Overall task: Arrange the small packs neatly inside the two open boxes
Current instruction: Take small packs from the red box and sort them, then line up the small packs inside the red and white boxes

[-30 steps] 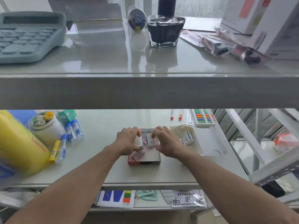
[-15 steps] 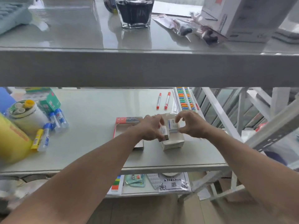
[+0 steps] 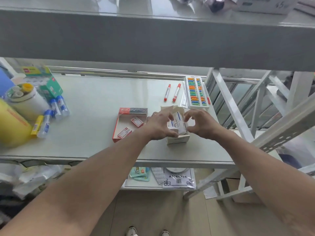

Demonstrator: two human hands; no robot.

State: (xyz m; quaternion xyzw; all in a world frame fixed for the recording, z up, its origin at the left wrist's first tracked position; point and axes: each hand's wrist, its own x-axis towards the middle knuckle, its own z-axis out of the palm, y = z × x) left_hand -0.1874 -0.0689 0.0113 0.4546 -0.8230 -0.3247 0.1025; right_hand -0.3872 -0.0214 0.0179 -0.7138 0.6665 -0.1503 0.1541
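While both hands meet over a pale box (image 3: pixel 178 139), white packs (image 3: pixel 178 120) stand inside it.
Left hand (image 3: pixel 159 127) fingers pinch a pack; right hand (image 3: pixel 200 126) fingers curl apart; red box (image 3: pixel 130 111) lies beside, on a grey shelf (image 3: pixel 95 99).

Both hands (image 3: pixel 180 126) press packs (image 3: pixel 178 120) into beige box (image 3: pixel 179 140).

Upper right of my view: two red markers (image 3: pixel 172 92) beside a colourful abacus (image 3: pixel 196 90). Far left: yellow jug (image 3: pixel 12 126), white tub (image 3: pixel 25 101), green cartons (image 3: pixel 51 88), glue sticks (image 3: pixel 56 106). Bottom centre: my shoes (image 3: pixel 148 232).
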